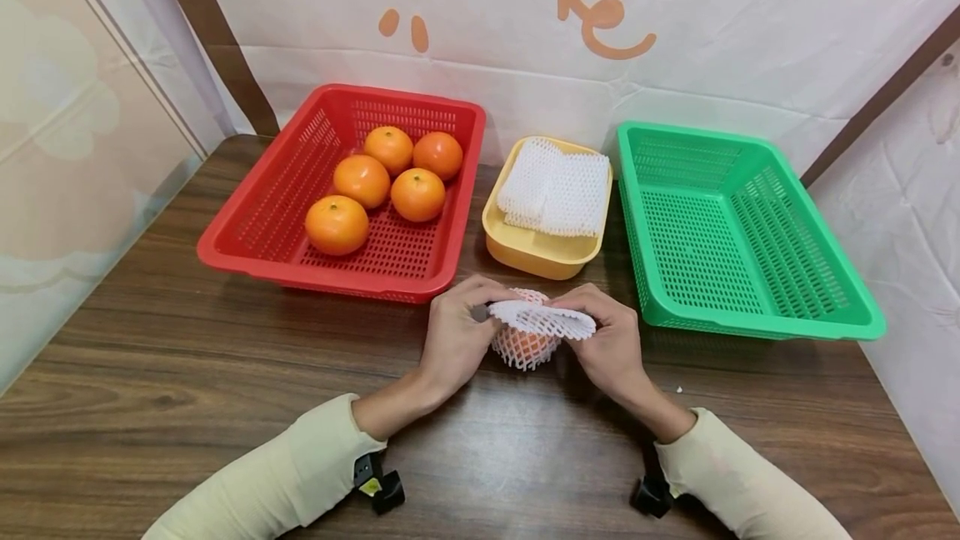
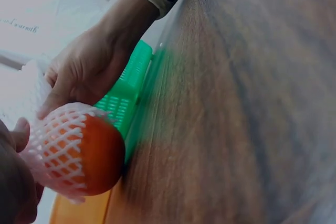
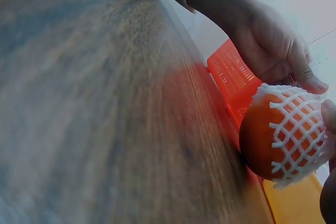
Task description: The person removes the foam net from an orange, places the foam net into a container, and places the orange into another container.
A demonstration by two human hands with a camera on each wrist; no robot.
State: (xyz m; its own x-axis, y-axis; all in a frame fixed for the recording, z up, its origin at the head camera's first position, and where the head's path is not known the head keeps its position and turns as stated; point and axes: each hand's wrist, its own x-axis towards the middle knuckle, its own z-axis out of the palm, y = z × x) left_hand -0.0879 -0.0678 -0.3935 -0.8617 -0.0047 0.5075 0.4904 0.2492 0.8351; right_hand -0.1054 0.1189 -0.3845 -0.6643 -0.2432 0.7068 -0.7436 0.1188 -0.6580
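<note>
A white foam fruit net (image 1: 543, 321) is stretched over the upper part of an orange (image 2: 106, 156), whose bare lower part rests on the table. From the left side, my left hand (image 1: 457, 336) pinches the net's gathered top between thumb and fingers. My right hand (image 1: 611, 342) pinches the same net from the right, thumb near the fruit's side. Both wrist views show the net's mesh (image 3: 296, 129) spread around the orange, its lower edge partway down the peel.
A red basket (image 1: 247, 248) with several oranges (image 1: 337, 225) stands back left. Behind my hands is a yellow tray (image 1: 543, 255) holding folded foam nets (image 1: 573, 190). A green basket (image 1: 757, 319) stands back right. A white scrap (image 1: 679, 390) lies on the wooden table (image 1: 225, 373).
</note>
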